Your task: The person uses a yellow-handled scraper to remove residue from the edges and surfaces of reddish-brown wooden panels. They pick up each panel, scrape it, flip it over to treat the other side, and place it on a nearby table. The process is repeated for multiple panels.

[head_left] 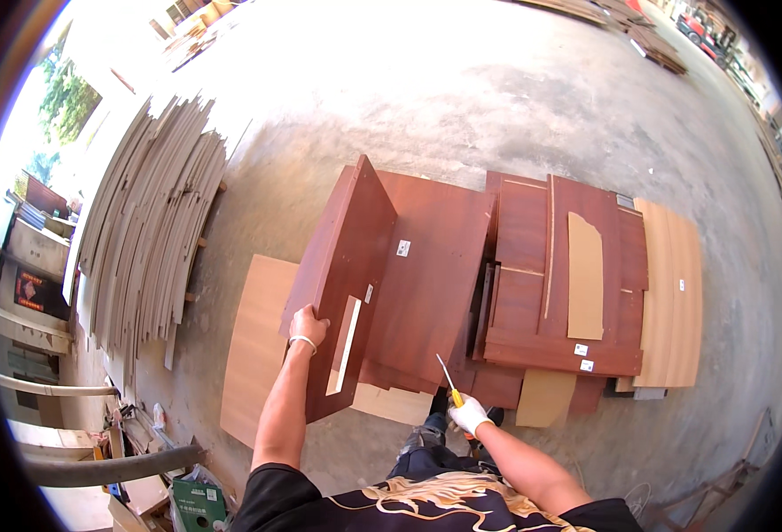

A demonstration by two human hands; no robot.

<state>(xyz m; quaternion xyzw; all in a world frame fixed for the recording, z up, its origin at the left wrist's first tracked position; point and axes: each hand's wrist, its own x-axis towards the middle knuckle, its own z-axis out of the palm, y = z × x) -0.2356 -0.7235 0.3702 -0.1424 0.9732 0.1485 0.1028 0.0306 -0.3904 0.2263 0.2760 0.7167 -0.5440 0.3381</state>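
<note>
My left hand (309, 325), with a white band at the wrist, grips the edge of a reddish-brown wood panel (348, 244). This panel stands tilted on edge and has a long rectangular cutout low down. Beside it to the right lies a wide panel (440, 226) of the same colour, with a white label on it. My right hand (469, 415), in a white glove, is closed around a screwdriver (455, 395) with a yellow handle; its shaft points up and away, over the near end of the wide panel. Some fingers of both hands are hidden.
On the right lies a stack of reddish-brown panels (520, 230) with a tan strip (584, 275) on top and light wood boards (672, 301) beside it. Long grey boards (138, 230) are piled at the left. A green box (198, 504) stands at lower left, a red forklift (699, 34) far right.
</note>
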